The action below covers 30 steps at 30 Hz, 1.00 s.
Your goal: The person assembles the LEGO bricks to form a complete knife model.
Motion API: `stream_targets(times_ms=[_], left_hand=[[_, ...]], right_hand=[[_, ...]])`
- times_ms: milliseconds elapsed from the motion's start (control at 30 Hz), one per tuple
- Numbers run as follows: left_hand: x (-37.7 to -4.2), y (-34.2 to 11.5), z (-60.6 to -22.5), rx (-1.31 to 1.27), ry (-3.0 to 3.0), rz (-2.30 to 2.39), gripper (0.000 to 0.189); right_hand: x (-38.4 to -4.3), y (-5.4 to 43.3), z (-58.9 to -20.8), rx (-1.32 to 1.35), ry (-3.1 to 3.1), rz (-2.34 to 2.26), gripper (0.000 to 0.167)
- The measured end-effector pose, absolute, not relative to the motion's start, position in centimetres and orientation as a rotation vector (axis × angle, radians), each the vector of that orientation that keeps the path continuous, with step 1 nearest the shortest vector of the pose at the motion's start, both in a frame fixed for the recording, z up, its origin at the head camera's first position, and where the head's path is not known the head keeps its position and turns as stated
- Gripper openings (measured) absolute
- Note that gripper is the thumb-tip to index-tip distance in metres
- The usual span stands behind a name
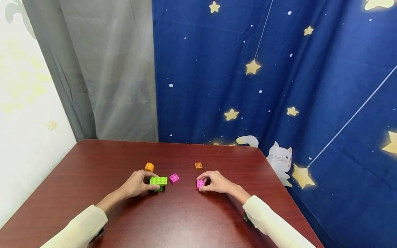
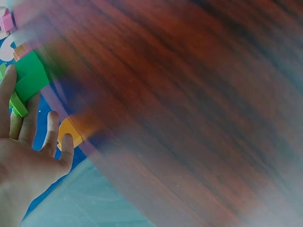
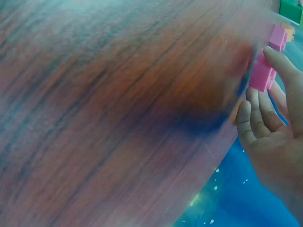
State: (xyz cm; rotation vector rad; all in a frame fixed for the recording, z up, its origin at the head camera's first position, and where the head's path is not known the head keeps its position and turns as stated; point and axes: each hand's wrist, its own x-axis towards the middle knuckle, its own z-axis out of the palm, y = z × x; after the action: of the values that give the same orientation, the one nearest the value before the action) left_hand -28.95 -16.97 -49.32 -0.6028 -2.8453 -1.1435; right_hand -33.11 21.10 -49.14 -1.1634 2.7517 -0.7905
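In the head view my left hand (image 1: pixel 135 184) grips a lime green toy building brick (image 1: pixel 159 180) by its left end, thumb in front and fingers behind. Under it sits a darker green brick (image 1: pixel 159 188), whose broad plain side (image 2: pixel 32 75) faces the left wrist view. To the right, my right hand (image 1: pixel 218 182) pinches a bright pink brick (image 1: pixel 200 184) between thumb and fingers. That pink brick (image 3: pixel 262 75) also appears at the fingertips in the right wrist view. Between the hands a flat magenta brick (image 1: pixel 174 178) lies on the table, close to the lime one.
Beyond the left hand stands a yellow-orange brick with a rounded side (image 1: pixel 149 167). A small orange brick (image 1: pixel 198 166) lies behind the right hand. The dark red-brown table (image 1: pixel 186 220) ends at a far edge before grey and blue starry curtains (image 1: pixel 201 69).
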Motion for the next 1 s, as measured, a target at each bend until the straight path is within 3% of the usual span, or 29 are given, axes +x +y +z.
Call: stream_targets(times_ms=[1000], left_hand=[[-29.4,-16.8,-49.4,-0.615,-2.825,-1.196,0.034]], right_hand=[[-34.7,15.6,-45.5,-1.290,2.691,-0.897,0.039]])
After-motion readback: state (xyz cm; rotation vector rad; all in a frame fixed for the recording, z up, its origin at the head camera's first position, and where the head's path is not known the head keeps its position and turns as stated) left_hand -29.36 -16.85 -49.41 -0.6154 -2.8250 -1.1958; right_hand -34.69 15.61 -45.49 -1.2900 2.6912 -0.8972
